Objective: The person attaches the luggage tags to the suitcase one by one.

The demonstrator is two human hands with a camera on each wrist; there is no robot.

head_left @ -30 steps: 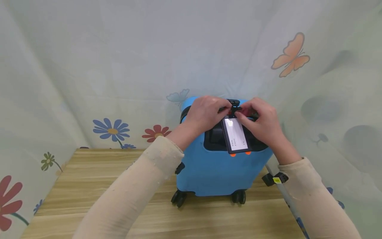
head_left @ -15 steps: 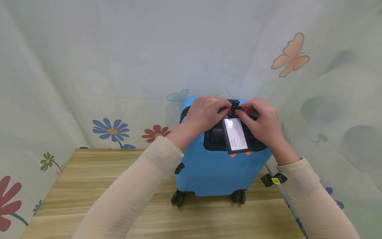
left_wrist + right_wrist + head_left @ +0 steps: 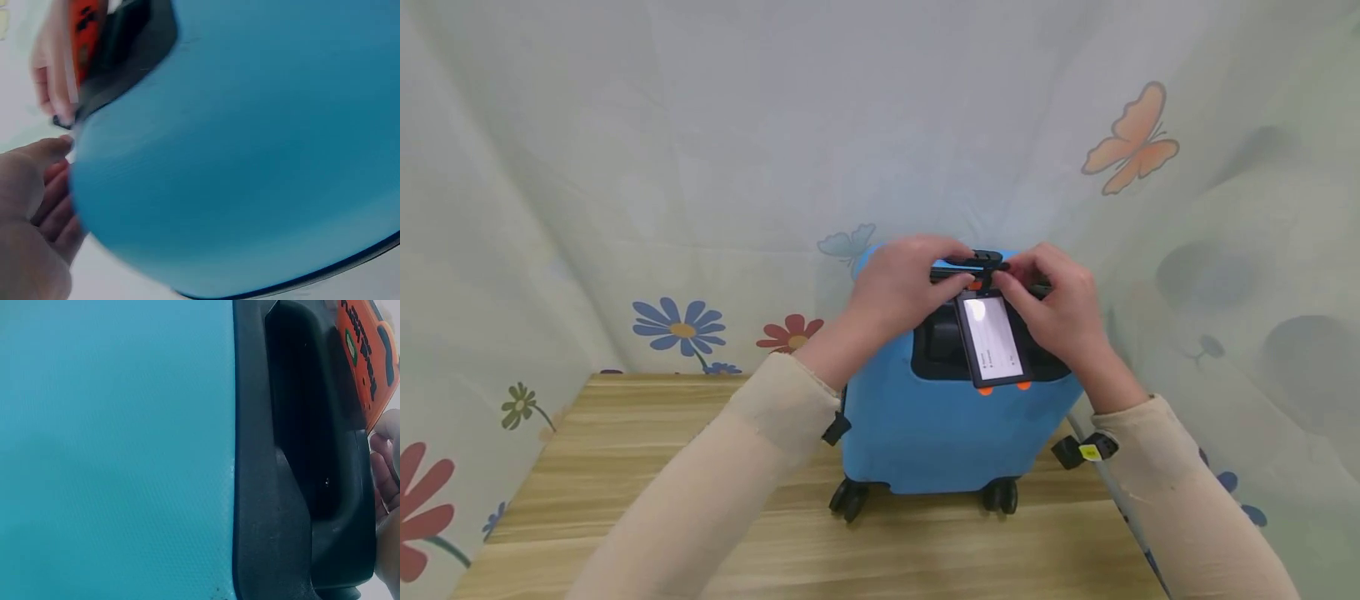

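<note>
A blue suitcase (image 3: pixel 955 442) stands upright on its wheels, with a luggage tag (image 3: pixel 992 337) hanging from its black top handle (image 3: pixel 951 271). The tag's white front shows in the head view; its orange back with black lettering (image 3: pixel 362 356) appears in the right wrist view. My right hand (image 3: pixel 1056 300) pinches the tag's black strap (image 3: pixel 987 279) between thumb and fingers. Just left of the strap, my left hand (image 3: pixel 898 287) is by the handle, thumb and fingers apart. In the left wrist view this left hand (image 3: pixel 34 212) shows nothing between its fingers.
The suitcase stands on a wood-grain surface (image 3: pixel 670 450). Behind it and to the right hang pale curtains (image 3: pixel 737 167) printed with flowers and butterflies, close to the suitcase. Black wheels (image 3: pixel 1000 496) show under its lower edge.
My left hand has moved slightly left, away from the strap, and its thumb and fingers have spread, baring more of the handle. The right hand stays at the strap; the suitcase has not moved.
</note>
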